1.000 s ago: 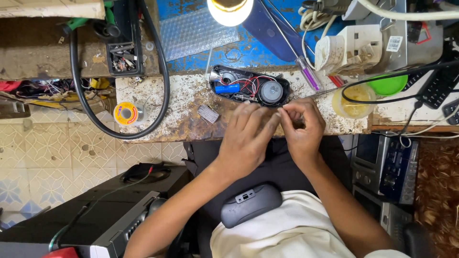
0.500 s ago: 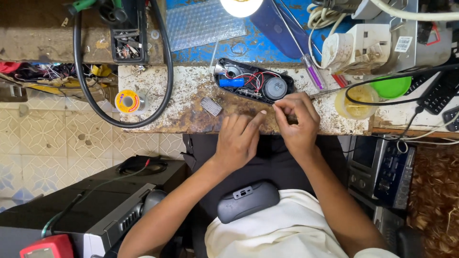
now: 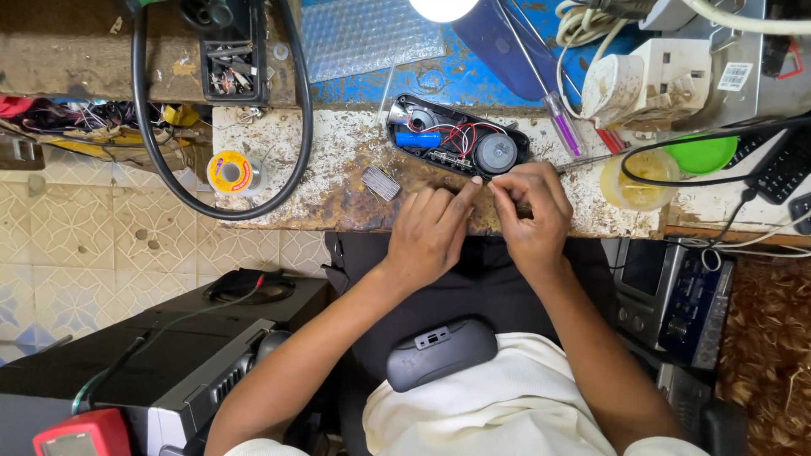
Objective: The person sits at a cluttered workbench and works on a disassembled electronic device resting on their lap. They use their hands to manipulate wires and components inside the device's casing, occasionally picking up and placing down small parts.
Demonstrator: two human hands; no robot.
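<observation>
1. Sitting nearest on the person's lap: a dark grey speaker shell [image 3: 441,353], lying on the white shirt, apart from both hands.
2. Left hand [image 3: 431,232] at the bench's near edge, fingers curled, forefinger stretched toward the right hand; whether it pinches anything, cannot tell.
3. Right hand [image 3: 532,207] just beside it, fingertips pinched together on something too small to make out; its fingers nearly touch those of the left hand.
4. Opened speaker body [image 3: 456,143] lies on the worn bench [image 3: 321,186] just beyond both hands, showing a blue battery, red wires and a round driver.
5. Small ribbed metal piece [image 3: 380,181] left of the hands; solder spool [image 3: 231,171] further left, inside a black cable loop [image 3: 296,127].
6. Purple-handled screwdriver [image 3: 562,131] and yellowish cup [image 3: 638,179] to the right, further back.
</observation>
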